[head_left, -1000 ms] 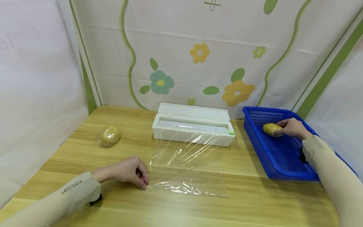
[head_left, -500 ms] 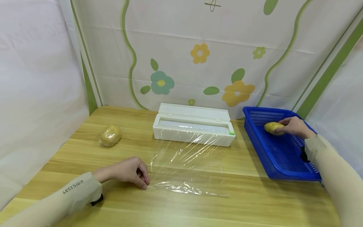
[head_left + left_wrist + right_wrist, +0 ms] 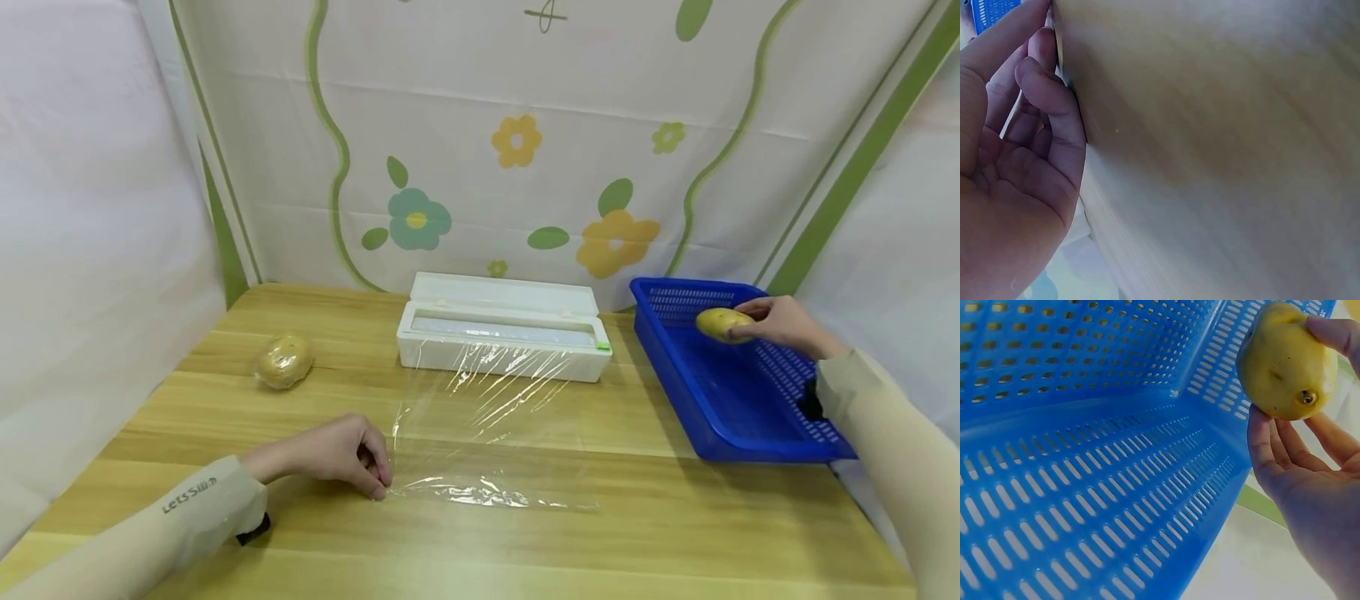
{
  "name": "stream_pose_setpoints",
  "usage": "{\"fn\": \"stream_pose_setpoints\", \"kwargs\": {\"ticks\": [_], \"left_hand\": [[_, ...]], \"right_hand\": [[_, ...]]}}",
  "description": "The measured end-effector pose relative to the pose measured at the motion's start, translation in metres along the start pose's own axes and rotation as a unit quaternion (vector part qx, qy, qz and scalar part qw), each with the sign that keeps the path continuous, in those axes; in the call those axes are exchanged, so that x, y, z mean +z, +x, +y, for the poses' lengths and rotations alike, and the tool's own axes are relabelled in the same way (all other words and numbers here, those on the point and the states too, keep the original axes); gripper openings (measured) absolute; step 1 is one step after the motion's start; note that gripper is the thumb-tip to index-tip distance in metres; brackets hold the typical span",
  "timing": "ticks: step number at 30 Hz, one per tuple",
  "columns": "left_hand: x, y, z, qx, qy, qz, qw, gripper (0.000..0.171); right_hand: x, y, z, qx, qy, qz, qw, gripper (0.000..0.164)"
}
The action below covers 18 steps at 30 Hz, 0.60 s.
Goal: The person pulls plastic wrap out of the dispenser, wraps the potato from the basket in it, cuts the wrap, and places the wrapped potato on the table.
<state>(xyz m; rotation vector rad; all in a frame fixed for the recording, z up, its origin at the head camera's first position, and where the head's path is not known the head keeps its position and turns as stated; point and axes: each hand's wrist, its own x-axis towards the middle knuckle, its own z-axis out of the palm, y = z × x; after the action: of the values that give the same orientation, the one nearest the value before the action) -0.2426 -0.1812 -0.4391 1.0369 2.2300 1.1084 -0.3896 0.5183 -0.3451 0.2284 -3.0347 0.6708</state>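
My left hand (image 3: pixel 341 454) pinches the near left corner of a sheet of cling film (image 3: pixel 487 492) between thumb and fingertips, down at the tabletop. The film runs from the white cling film dispenser (image 3: pixel 506 360), whose lid stands up with the roll showing inside. My right hand (image 3: pixel 787 323) grips a yellow potato (image 3: pixel 722 325) over the far part of the blue plastic basket (image 3: pixel 738 450). In the right wrist view, the thumb presses one side of the potato (image 3: pixel 1285 369) and the fingers support it from the other side.
Another potato (image 3: pixel 285 362), wrapped in clear film, lies at the back left of the wooden table (image 3: pixel 480 558). A white curtain (image 3: pixel 465 108) with printed flowers hangs behind the dispenser. More white cloth walls close off both sides.
My right hand has lifted the potato a little inside the basket and moved it slightly right. The left hand keeps its pinch on the film corner. The head view has shifted slightly.
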Motion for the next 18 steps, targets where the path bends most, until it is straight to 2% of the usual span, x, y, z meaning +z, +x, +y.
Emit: {"fn": "stream_pose_setpoints", "kwargs": {"ticks": [10, 18], "left_hand": [[0.001, -0.002, 0.002, -0.011, 0.009, 0.002, 0.9999, 0.011], [0.001, -0.003, 0.005, -0.011, 0.008, 0.002, 0.9999, 0.011]], "right_hand": [[-0.009, -0.016, -0.016, -0.001, 0.023, 0.018, 1.000, 0.070], [-0.017, -0.035, -0.042, -0.005, 0.054, 0.052, 0.997, 0.064]]}}
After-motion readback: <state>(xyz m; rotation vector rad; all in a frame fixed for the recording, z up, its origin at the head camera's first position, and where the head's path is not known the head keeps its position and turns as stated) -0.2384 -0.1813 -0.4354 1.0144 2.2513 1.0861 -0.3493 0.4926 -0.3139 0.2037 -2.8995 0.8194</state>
